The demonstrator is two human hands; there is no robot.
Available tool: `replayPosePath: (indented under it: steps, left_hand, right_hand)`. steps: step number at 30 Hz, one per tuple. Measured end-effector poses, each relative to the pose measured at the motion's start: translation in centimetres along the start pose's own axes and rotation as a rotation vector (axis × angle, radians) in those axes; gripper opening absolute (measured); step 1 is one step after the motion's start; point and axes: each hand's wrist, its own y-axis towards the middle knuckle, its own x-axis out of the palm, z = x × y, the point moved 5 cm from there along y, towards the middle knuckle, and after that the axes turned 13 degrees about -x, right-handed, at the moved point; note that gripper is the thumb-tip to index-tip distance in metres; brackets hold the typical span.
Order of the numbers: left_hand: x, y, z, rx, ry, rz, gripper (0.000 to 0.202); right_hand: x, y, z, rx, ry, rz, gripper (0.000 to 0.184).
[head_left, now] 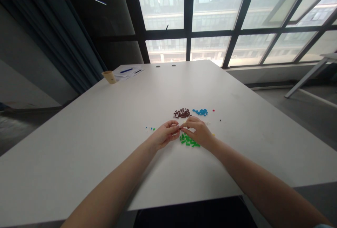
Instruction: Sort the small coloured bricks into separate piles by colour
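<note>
Left hand [165,135] and right hand [198,131] meet fingertip to fingertip, pinched together on a tiny brick piece [179,128]. It is too small to tell its long axis, perhaps left-right. Green bricks [189,140] lie just beneath on the table [105,115].

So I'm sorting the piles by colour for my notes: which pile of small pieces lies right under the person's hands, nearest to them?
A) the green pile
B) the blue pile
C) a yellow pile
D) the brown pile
A: the green pile lies just below the left hand and right hand, while the brown pile and blue pile lie farther up the table.
</note>
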Motion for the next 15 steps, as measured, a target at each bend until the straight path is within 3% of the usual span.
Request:
replayPosePath:
  steps: [9,15]
  left_hand:
    - [-0.3,0.1,0.3,0.052,0.112,0.068,0.026]
    - [-0.4,0.1,0.4,0.051,0.156,0.081,0.027]
  right_hand:
    - [-1.7,0.3,-0.2,-0.003,-0.029,0.106,0.009]
    - [-1.9,0.3,-0.1,0.017,-0.031,0.109,0.009]
